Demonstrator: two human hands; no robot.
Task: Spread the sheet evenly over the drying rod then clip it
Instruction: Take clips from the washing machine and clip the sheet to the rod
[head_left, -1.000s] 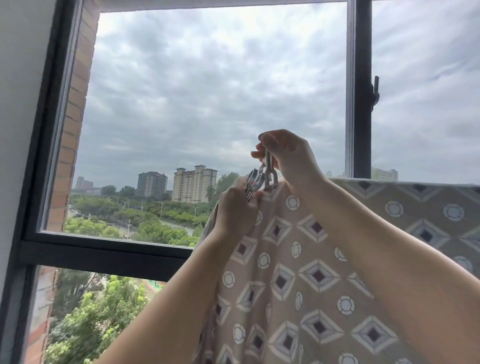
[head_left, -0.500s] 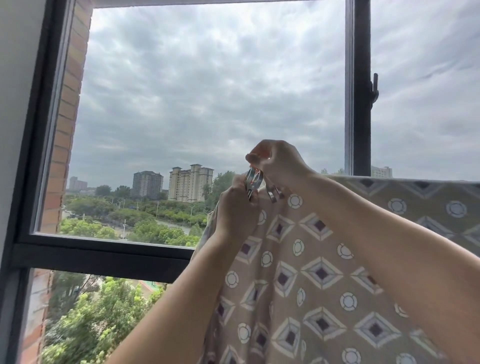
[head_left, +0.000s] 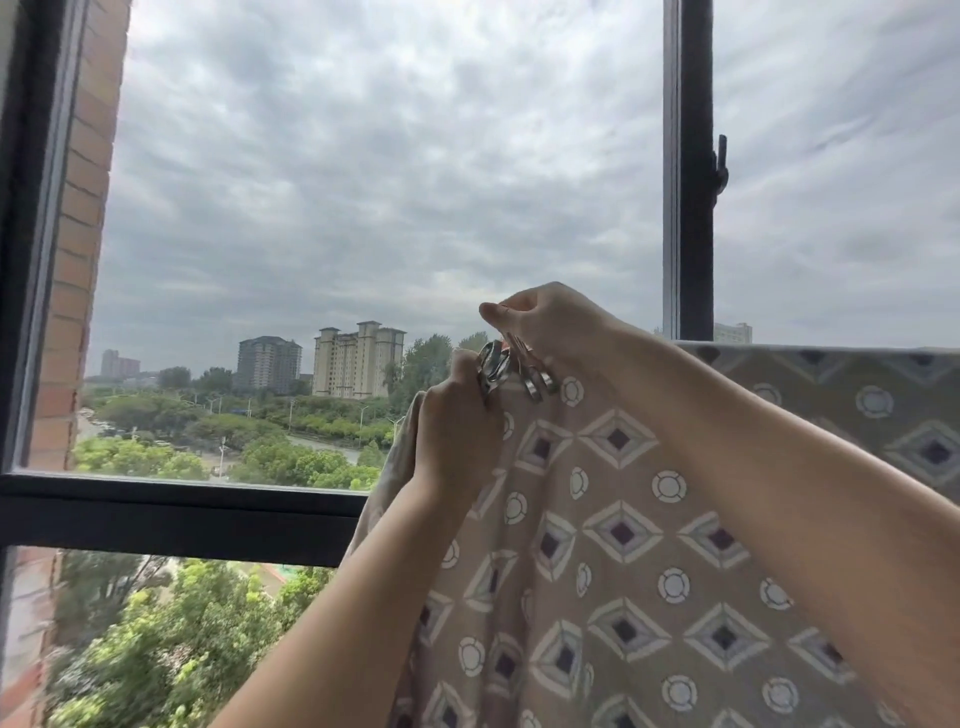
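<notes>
At centre frame I see my right hand (head_left: 558, 327) pinching a metal clip (head_left: 532, 376) at the sheet's top edge. My left hand (head_left: 457, 431) is closed around a bunch of clips (head_left: 491, 364) and the sheet's (head_left: 623, 545) left corner. The patterned sheet hangs across the lower right, before the window frame (head_left: 176, 514); the rod itself is covered.

No lettering, label, brand, number or sign can be read anywhere in the view: the patterned sheet (head_left: 623, 545) carries only diamonds and circles, and the distant buildings (head_left: 358, 358) show none
</notes>
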